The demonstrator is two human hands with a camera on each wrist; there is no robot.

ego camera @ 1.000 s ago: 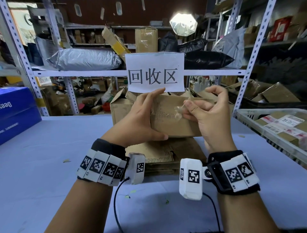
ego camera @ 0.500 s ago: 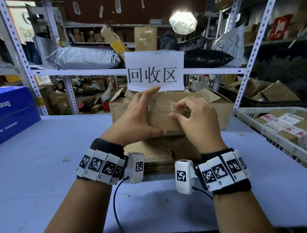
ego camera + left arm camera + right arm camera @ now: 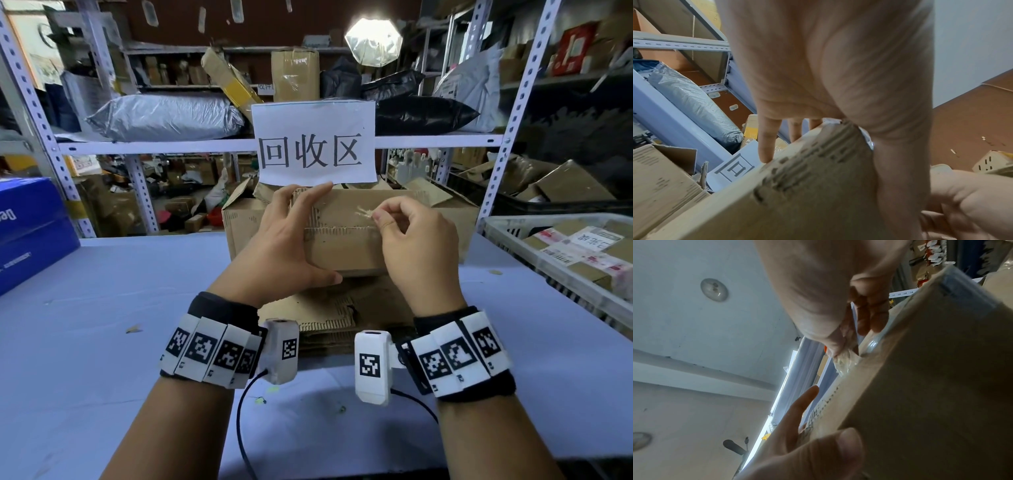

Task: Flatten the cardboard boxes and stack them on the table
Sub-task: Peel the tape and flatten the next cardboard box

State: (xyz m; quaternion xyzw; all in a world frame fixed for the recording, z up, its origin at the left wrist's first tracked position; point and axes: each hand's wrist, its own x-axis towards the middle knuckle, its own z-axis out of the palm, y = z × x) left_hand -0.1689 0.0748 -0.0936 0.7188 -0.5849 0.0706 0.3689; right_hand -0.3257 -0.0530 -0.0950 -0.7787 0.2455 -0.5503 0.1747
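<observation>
I hold a small brown cardboard box (image 3: 346,236) up in front of me, above the table. My left hand (image 3: 291,240) grips its left end, fingers over the top edge and thumb under the bottom; the same box (image 3: 797,186) fills the left wrist view. My right hand (image 3: 404,233) pinches a strip of clear tape (image 3: 364,213) between thumb and forefinger at the box's seam; in the right wrist view the tape (image 3: 844,360) lifts off the box (image 3: 920,386). Flattened cardboard pieces (image 3: 329,315) lie stacked on the table below my hands.
A larger open cardboard box (image 3: 246,222) stands behind the held one, under a white paper sign (image 3: 313,144) on the metal shelf. A blue box (image 3: 30,229) sits at the table's left; a white crate (image 3: 561,260) of parcels at the right.
My right hand went from pulling tape away at the right, in to the box's seam, and now pinches tape there again. The left hand kept its grip.
</observation>
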